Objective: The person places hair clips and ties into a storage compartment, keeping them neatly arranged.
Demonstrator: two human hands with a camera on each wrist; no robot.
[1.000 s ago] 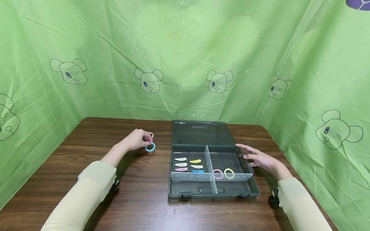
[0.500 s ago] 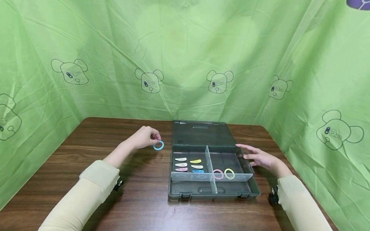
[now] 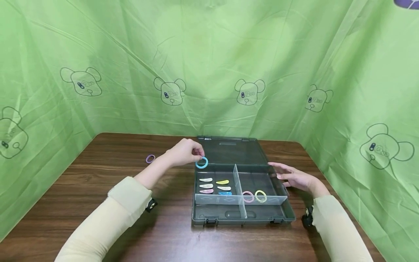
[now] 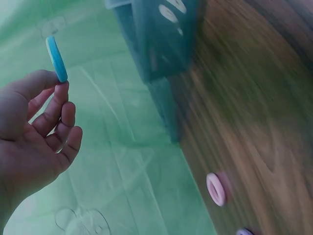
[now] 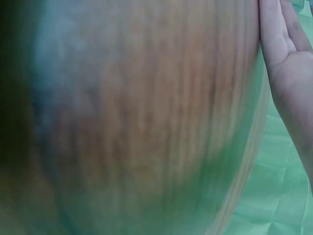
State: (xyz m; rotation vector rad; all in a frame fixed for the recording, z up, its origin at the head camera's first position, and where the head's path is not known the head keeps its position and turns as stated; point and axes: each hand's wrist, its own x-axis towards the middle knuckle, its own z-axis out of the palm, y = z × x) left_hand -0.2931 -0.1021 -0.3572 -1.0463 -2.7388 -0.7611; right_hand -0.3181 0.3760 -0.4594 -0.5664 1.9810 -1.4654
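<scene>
My left hand (image 3: 186, 153) pinches a light-blue hair tie (image 4: 57, 61) between thumb and fingertips, holding it up over the back left corner of a dark see-through box (image 3: 220, 221). The box lies with its lid (image 3: 229, 151) folded back. Several snap hair clips (image 3: 206, 186), in white, yellow, pink and blue, lie in rows in its back left compartment. On the right side of the box, a pink hair tie (image 3: 247, 191) and a yellow hair tie (image 3: 260, 191) overlap the clear cross divider (image 3: 278, 200). My right hand (image 3: 294, 178) rests at the box's right edge, fingers extended.
A purple hair tie (image 3: 150, 163) lies on the wooden table (image 3: 157, 233), left of the box. Near it is another pink hair tie (image 4: 210, 185), hidden behind the left arm in the head view. Green curtain (image 3: 209, 109) with bear faces surrounds the table.
My left hand has carried the blue hair tie rightward from the table to over the box's back left corner. The purple hair tie has come into sight. My right hand stays at the box's edge.
</scene>
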